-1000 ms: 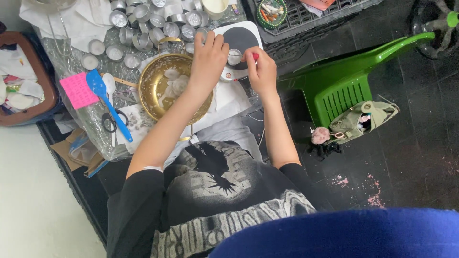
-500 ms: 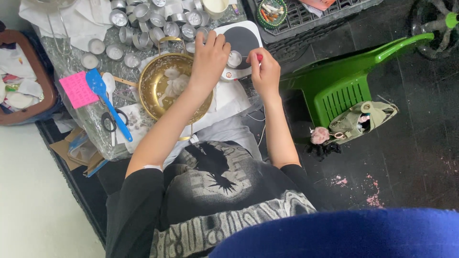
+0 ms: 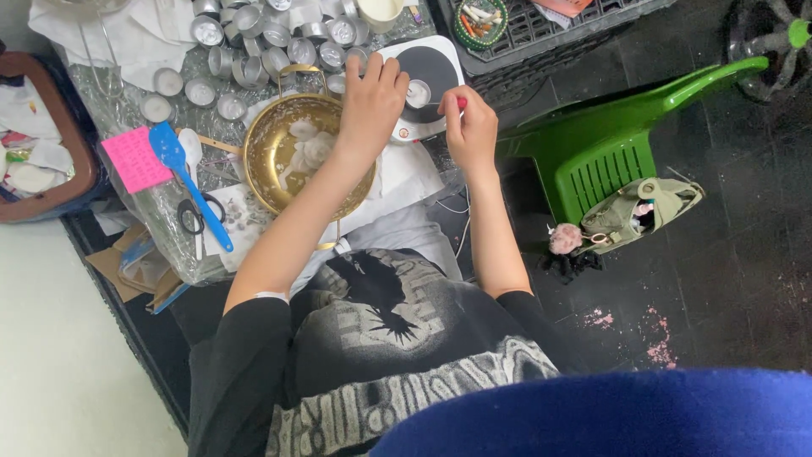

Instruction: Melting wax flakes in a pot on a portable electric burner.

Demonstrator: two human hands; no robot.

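Aluminium tealight cup [image 3: 417, 91], small, round, pale inside: sits on the round dark hotplate in a white housing [image 3: 436, 68], steadied by the left hand [image 3: 370, 100], whose fingers [image 3: 389, 74] curl against its near side. Right hand [image 3: 470, 127], fingers pinched on a thin red-tipped tool [image 3: 459, 102] angled toward the cup. Brass-coloured two-handled bowl [image 3: 288, 156] with white wax pieces lies under the left wrist, within reach. Empty tealight cups [image 3: 262, 38] cluster beyond the fingers. Blue spatula [image 3: 182, 173] and scissors [image 3: 193, 216] lie well to the left.

Both forearms reaching forward, left hand [image 3: 370, 101] palm down with fingers curled, right hand [image 3: 469, 127] in a pinching grip
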